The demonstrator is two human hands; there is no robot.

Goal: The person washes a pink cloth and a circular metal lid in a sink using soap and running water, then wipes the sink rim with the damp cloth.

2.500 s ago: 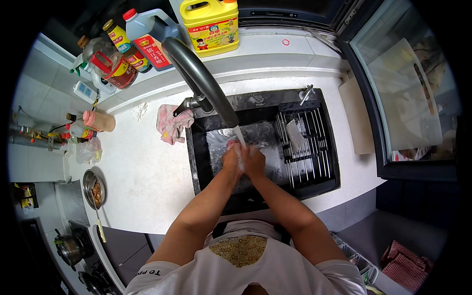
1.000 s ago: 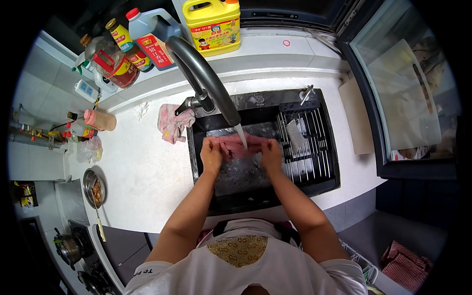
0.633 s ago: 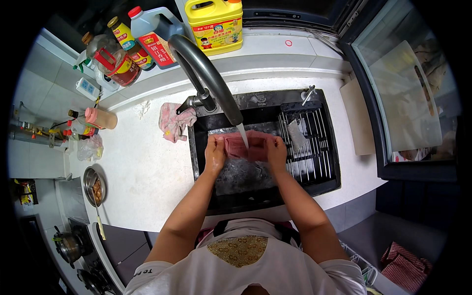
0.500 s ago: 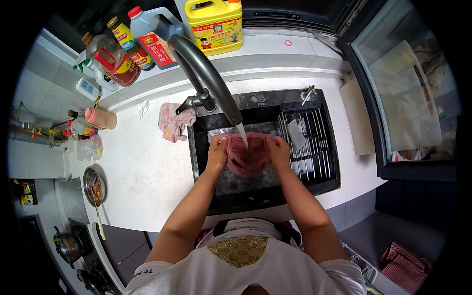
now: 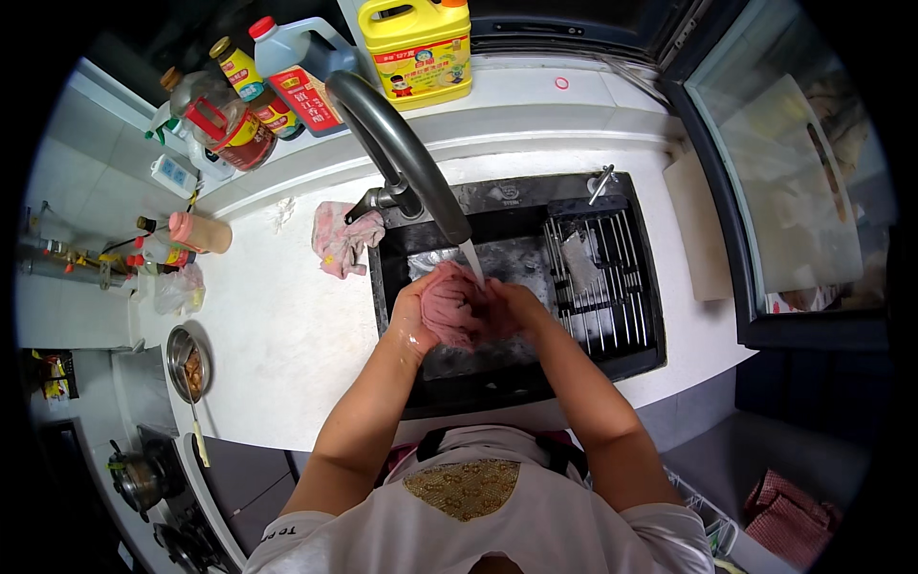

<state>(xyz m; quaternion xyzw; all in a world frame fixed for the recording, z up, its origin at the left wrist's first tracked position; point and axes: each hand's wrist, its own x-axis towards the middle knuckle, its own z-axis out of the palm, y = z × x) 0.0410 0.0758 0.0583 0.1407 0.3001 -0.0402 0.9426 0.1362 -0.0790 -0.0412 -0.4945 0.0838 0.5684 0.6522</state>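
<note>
A wet pink cloth (image 5: 451,308) is bunched up between my hands over the black sink (image 5: 478,390). Water runs from the dark grey faucet (image 5: 411,163) at the cloth's right side. My left hand (image 5: 411,311) is wrapped round the left part of the cloth, its wrist wet. At the cloth's right, my right hand (image 5: 512,308) is curled against it under the stream; some of its fingers are hidden. A second cloth, pale pink and patterned (image 5: 344,239), lies crumpled by the faucet base.
A metal rack (image 5: 602,287) with a greyish pad (image 5: 579,263) covers the sink's right side. A pan (image 5: 188,364) with food sits at the counter's left edge. Bottles and a yellow jug (image 5: 418,53) line the back ledge. An opened window (image 5: 794,191) juts in at right.
The cloth, stretched between both hands before, is now gathered into a bundle. My right hand has moved left towards my left hand.
</note>
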